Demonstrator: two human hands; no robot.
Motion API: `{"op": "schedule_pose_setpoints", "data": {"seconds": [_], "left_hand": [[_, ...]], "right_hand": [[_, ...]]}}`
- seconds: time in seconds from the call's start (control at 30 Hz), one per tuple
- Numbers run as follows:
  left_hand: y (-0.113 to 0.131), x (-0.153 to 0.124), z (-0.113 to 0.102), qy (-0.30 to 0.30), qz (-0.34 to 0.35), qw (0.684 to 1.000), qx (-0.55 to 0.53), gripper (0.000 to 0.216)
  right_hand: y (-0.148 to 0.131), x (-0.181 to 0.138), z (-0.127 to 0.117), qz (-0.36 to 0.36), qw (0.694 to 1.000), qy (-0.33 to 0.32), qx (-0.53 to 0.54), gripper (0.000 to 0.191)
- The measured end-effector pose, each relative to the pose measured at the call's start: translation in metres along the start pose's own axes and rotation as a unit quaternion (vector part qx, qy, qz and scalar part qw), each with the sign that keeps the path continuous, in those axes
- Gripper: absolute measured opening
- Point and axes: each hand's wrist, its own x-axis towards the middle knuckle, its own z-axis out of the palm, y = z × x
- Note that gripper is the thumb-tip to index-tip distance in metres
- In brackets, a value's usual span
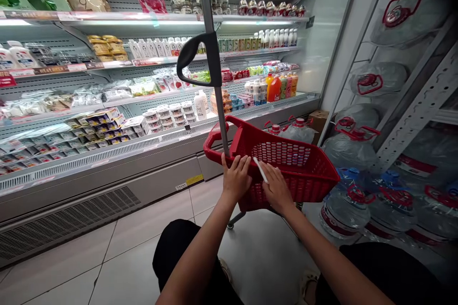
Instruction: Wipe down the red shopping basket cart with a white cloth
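Note:
A small red plastic shopping cart [311,181] stands in front of me, its basket walls pierced with holes. My left hand [236,178] rests on the near rim by the cart's handle end, fingers stretched out over the edge and thumb apart. Just right of it, my right hand [277,187] lies against the same rim with a thin white stick [260,170] along its thumb side; its exact kind is unclear. A grey metal pole [222,121] rises from the cart near my left hand and carries a black looped grip [213,59]. The fingertips of my right hand are partly hidden.
An open refrigerated shelf [153,145] with cups, cartons and bottles runs along the left and back. Large water bottles [345,214] with red handles line the right side, on the floor and a white rack [417,109]. My knees [179,243] flank the cart.

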Motion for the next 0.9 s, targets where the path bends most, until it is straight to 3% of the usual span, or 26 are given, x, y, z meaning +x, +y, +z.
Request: {"op": "schedule_pose_setpoints", "data": {"seconds": [0.1, 0.17, 0.3, 0.4, 0.47, 0.53, 0.67, 0.73, 0.8, 0.9], "left_hand": [[0.0, -0.001, -0.004, -0.004, 0.017, 0.999, 0.032, 0.064], [-0.003, -0.004, -0.006, -0.008, 0.032, 0.998, 0.052, 0.066], [-0.005, -0.009, -0.007, -0.015, 0.043, 0.996, 0.075, 0.076], [0.003, -0.009, -0.003, -0.018, 0.026, 0.997, 0.067, 0.075], [0.01, -0.008, 0.002, -0.015, 0.005, 0.998, 0.057, 0.071], [0.017, -0.008, 0.007, -0.009, -0.011, 0.999, 0.051, 0.069], [0.022, -0.009, 0.015, 0.007, -0.021, 0.998, 0.065, 0.065], [0.02, -0.01, 0.017, 0.012, -0.024, 0.997, 0.069, 0.065], [0.016, -0.01, 0.018, 0.012, -0.028, 0.998, 0.062, 0.068], [0.01, -0.01, 0.018, 0.008, -0.031, 0.998, 0.048, 0.074]], "right_hand": [[-0.032, 0.024, 0.013, -0.014, 0.998, 0.011, 0.053, 0.077], [-0.039, 0.029, 0.013, -0.025, 0.997, 0.019, 0.068, 0.076], [-0.003, 0.005, -0.006, -0.04, 0.999, 0.007, 0.036, 0.075], [0.034, -0.02, -0.019, 0.024, 0.999, 0.031, -0.017, 0.072], [0.04, -0.025, -0.019, 0.063, 0.996, 0.049, -0.037, 0.069], [0.028, -0.018, -0.013, 0.068, 0.996, 0.056, -0.034, 0.07], [-0.019, 0.009, 0.002, -0.003, 1.0, 0.024, -0.012, 0.08], [-0.029, 0.014, 0.003, -0.032, 0.999, 0.008, -0.02, 0.083], [-0.018, 0.008, -0.002, -0.049, 0.998, 0.0, -0.043, 0.081], [0.03, -0.019, -0.019, -0.037, 0.995, 0.004, -0.092, 0.07]]}}
